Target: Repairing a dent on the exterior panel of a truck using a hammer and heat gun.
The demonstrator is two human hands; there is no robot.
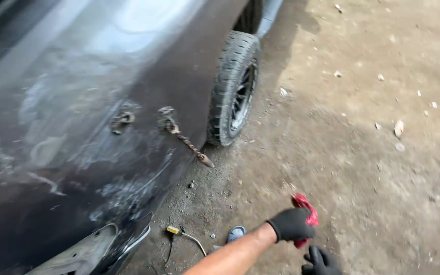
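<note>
My left hand [292, 224], in a black glove, is closed around a red thing [305, 205] whose ends stick out above and below the fist; blur hides what kind of thing it is. My right hand [321, 261], also in a black glove, is just below it at the frame's bottom edge, fingers apart and partly cut off. Both hands hover over the dirt ground to the right of a dark car's dented side panel [77, 153].
A metal rod [187, 142] hangs from a fitting stuck on the scraped panel, with a second fitting [122, 120] beside it. The car's wheel [235, 89] stands ahead. A yellow plug with a cable [175, 230] and my sandalled foot [236, 233] are on the ground, and stones lie scattered to the right.
</note>
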